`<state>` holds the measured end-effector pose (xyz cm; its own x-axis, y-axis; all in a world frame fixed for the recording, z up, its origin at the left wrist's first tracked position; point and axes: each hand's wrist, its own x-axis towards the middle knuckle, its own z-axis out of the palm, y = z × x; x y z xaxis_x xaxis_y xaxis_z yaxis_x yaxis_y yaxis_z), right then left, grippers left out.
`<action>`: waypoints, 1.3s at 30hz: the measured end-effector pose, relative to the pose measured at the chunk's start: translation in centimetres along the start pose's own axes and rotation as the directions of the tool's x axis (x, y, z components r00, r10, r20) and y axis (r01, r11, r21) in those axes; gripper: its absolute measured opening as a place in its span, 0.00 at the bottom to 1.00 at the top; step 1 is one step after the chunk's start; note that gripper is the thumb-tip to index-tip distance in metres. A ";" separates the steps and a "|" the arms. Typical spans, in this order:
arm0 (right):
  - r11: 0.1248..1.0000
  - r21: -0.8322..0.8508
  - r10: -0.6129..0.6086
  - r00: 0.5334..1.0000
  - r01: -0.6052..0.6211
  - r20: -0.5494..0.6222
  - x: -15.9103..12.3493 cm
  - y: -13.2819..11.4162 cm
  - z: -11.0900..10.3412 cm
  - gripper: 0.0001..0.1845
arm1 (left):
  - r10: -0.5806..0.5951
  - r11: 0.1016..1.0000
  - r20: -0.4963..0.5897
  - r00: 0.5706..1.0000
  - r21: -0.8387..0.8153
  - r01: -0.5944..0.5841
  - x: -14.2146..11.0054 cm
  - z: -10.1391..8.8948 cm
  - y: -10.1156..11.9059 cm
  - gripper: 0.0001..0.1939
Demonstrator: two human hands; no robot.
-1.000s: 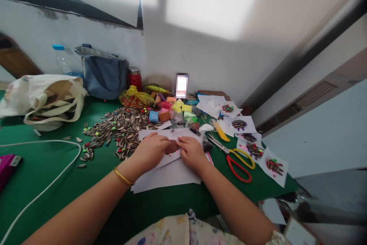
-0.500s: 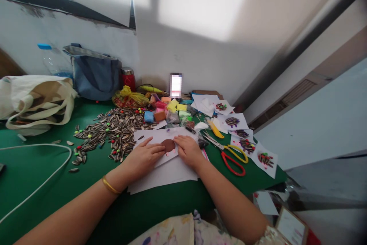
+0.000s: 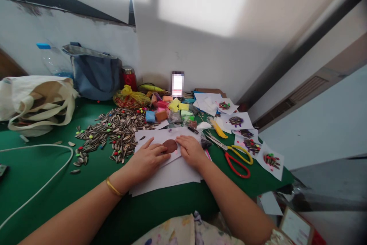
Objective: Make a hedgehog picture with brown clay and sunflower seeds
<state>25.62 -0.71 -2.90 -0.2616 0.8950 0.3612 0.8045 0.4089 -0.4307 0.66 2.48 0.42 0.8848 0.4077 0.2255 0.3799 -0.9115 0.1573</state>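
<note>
A flat brown clay oval [image 3: 171, 146] lies on white paper [image 3: 180, 174] in front of me. My left hand [image 3: 147, 158] rests on the sheet with its fingers stretched out, the tips at the oval's left edge. From the other side my right hand [image 3: 191, 151] lies on the paper, fingers extended and the tips touching the upper right edge of the clay. Neither hand grips anything. One dark sunflower seed [image 3: 142, 138] sits on the sheet beyond my left hand.
A heap of sunflower seeds [image 3: 120, 126] with coloured bits spreads at left. Clay blocks [image 3: 161, 116] lie behind the paper. Open scissors [image 3: 229, 148] and a yellow cutter [image 3: 219, 128] are at right, beside seed-decorated papers [image 3: 271, 161]. Bags [image 3: 96, 77] and a phone [image 3: 177, 83] stand behind.
The view has shifted slightly. My left fingers have moved a little on the clay, their tips now lower along its left edge. My right hand stays at the other edge.
</note>
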 end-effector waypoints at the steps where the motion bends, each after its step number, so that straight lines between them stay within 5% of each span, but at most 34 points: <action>1: 1.000 0.001 0.001 1.000 -0.001 0.002 0.0 0.0 0.0 0.23 | -0.002 1.000 0.005 1.000 0.002 0.002 0.0 0.0 0.0 0.21; 39: 0.993 -0.113 0.031 0.999 -0.026 0.043 -0.4 -1.1 -0.4 0.23 | -0.053 0.996 -0.037 0.998 -0.072 0.051 -0.2 0.7 0.0 0.23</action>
<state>25.07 -1.61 -2.21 -0.2591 0.9143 0.3115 0.8661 0.3627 -0.3441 0.63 2.30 -0.27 0.8528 0.4575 0.2518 0.4040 -0.8835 0.2370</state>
